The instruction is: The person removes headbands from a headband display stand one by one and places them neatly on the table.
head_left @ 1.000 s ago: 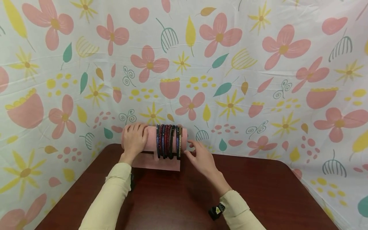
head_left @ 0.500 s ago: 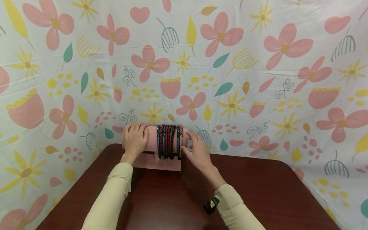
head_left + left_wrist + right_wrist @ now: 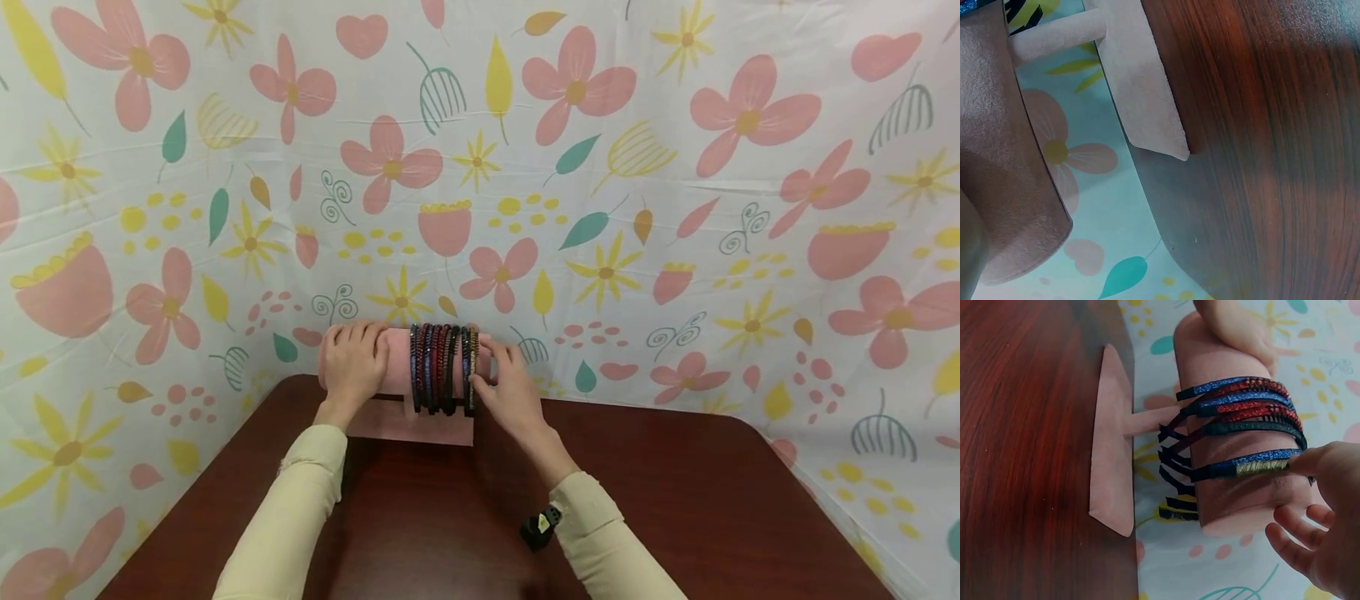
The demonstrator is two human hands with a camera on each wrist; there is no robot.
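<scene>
A pink velvet headband stand (image 3: 397, 367), a padded roll on a post and flat base (image 3: 1110, 444), bears several glittery headbands (image 3: 433, 371) in blue, red, black and gold. My left hand (image 3: 355, 362) grips the roll's left end with fingers curled over the top. At the right end is my right hand (image 3: 512, 392); its thumb and forefinger pinch the rightmost gold headband (image 3: 1263, 467), which sits beside a blue one (image 3: 1266, 455). In the right wrist view the other fingers hang bent off the end of the roll. The left wrist view shows the roll's bare end (image 3: 1016, 187).
The stand is at the back of a dark reddish wooden table (image 3: 420, 517). A floral cloth (image 3: 570, 208) hangs right behind it and along the left side. A black wrist device (image 3: 542, 527) is on the right wrist.
My right hand has moved left from beside the roll's end onto the gold headband. The left hand keeps its grip on the stand; the headbands look unmoved.
</scene>
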